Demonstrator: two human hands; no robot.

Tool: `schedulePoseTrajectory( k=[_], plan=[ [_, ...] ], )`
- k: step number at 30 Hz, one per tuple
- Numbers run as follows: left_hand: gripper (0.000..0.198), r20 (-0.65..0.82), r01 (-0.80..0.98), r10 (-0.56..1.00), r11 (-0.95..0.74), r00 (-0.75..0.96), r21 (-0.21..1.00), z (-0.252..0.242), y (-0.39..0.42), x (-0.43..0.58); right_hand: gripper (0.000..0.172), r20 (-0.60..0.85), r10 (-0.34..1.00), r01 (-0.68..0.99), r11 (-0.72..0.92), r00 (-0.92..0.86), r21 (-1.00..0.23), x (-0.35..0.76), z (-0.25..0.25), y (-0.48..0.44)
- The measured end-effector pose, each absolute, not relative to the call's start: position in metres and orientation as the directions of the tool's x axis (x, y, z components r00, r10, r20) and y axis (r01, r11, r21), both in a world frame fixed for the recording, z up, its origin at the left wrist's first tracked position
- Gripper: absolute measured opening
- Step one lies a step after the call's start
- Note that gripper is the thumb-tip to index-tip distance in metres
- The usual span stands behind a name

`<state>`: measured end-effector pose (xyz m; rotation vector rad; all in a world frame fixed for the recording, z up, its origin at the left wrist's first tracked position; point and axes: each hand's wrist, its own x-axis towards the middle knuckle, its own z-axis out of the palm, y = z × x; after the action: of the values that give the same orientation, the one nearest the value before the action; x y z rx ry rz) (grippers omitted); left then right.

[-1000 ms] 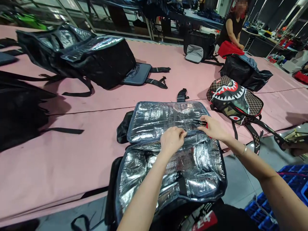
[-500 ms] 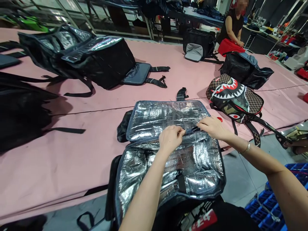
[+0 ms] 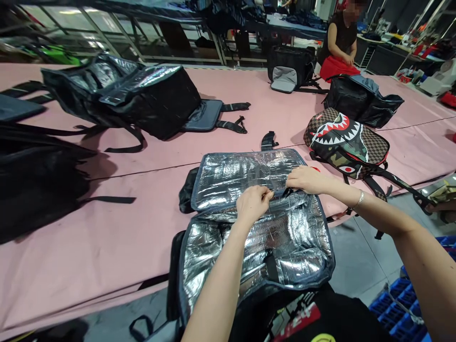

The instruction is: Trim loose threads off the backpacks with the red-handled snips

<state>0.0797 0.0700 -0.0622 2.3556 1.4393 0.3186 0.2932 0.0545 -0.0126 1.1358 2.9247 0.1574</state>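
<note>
An insulated bag (image 3: 281, 228) with silver foil lining lies open before me, its foil-lined lid (image 3: 231, 180) folded back on the table. My left hand (image 3: 253, 205) is closed in a pinch at the seam between lid and bag body; what lies between the fingertips is too small to make out. Just right of it, my right hand (image 3: 304, 180) is closed around small dark thread snips (image 3: 287, 192), whose tips point left and down along the same seam. Its fingers hide most of the tool. A black strap (image 3: 271, 267) sits inside the bag's near wall.
The pink-covered table (image 3: 149, 247) also bears a shark-mouth backpack (image 3: 347, 142) at right, open black bags (image 3: 156, 99) at the back left, and another black bag (image 3: 39, 185) at left. A co-worker (image 3: 340, 42) handles red cloth at the far side. Blue pallets (image 3: 402, 304) are at lower right.
My right hand has moved slightly left and up, and the snips' blades now angle downward at the seam. My left hand keeps its pinch. The camera view has shifted a little.
</note>
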Motion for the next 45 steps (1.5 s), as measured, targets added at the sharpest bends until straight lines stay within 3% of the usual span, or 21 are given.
schedulePoseTrajectory(
  k=[3, 11, 18, 30, 38, 45],
  plan=[
    [0.024, 0.008, 0.813, 0.893, -0.414, 0.451, 0.408, -0.062, 0.07, 0.08, 0.018, 0.07, 0.686, 0.689, 0.718, -0.725, 0.101, 0.292, -0.007, 0.051],
    [0.023, 0.005, 0.819, 0.897, -0.407, 0.443, 0.404, -0.062, 0.071, 0.082, 0.026, 0.099, 0.67, 0.669, 0.697, -0.736, 0.259, 0.291, 0.002, 0.042],
    [0.025, -0.021, 0.827, 0.898, -0.394, 0.439, 0.401, -0.061, 0.071, 0.083, 0.025, 0.082, 0.666, 0.664, 0.709, -0.741, 0.239, 0.292, 0.0, 0.044],
    [0.027, -0.06, 0.831, 0.902, -0.367, 0.428, 0.417, -0.063, 0.073, 0.084, 0.007, -0.032, 0.654, 0.653, 0.749, -0.756, -0.111, 0.305, -0.011, 0.078],
    [0.029, -0.063, 0.829, 0.9, -0.367, 0.431, 0.422, -0.065, 0.073, 0.083, 0.016, -0.124, 0.679, 0.657, 0.622, -0.723, -0.426, 0.309, -0.016, 0.091],
    [0.028, -0.073, 0.837, 0.899, -0.369, 0.431, 0.405, -0.064, 0.074, 0.083, 0.013, -0.006, 0.649, 0.598, 0.697, -0.761, -0.396, 0.307, -0.027, 0.091]
  ],
)
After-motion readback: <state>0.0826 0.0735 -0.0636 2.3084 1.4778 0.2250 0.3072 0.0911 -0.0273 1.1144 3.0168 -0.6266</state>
